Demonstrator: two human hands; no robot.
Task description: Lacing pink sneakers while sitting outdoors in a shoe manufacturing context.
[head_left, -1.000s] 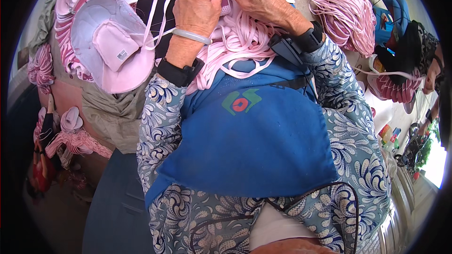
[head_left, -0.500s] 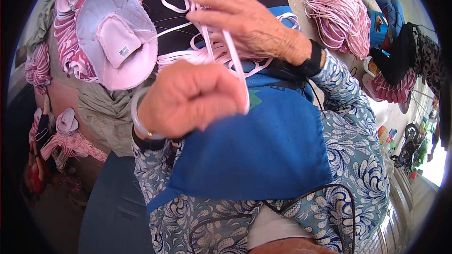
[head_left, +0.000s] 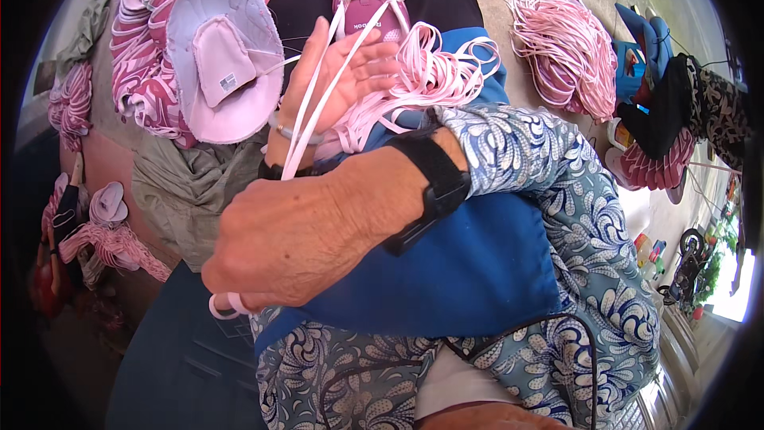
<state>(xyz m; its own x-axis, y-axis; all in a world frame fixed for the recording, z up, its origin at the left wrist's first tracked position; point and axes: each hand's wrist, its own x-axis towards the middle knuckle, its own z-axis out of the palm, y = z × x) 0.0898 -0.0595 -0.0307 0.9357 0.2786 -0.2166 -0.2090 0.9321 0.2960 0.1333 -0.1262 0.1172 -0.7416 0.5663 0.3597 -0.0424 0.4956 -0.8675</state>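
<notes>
My left hand [head_left: 341,72] is open, palm up and fingers spread, beside two taut strands of flat pale-pink lace [head_left: 306,123]. Those strands run from a pink shoe [head_left: 371,1] between black-clad knees down to my right hand [head_left: 278,231], which is closed in front of the blue apron [head_left: 446,271]. A small loop of pale-pink cord shows below its fingers; the fingertips themselves are hidden. A tangled bundle of pale-pink laces [head_left: 438,72] lies on my lap, right of my left hand. To its left rests a pink and pale-grey sun hat [head_left: 227,56].
Pink patterned hats [head_left: 143,72] are stacked at the upper left, near a grey-green cloth [head_left: 187,199]. A large heap of pink laces [head_left: 561,48] lies on the floor at right. Another person's patterned sleeve [head_left: 720,103] shows at the far right.
My right hand has swung down and left across my body, drawing out the strands. My left hand has moved up and opened. The pink shoe shows more fully.
</notes>
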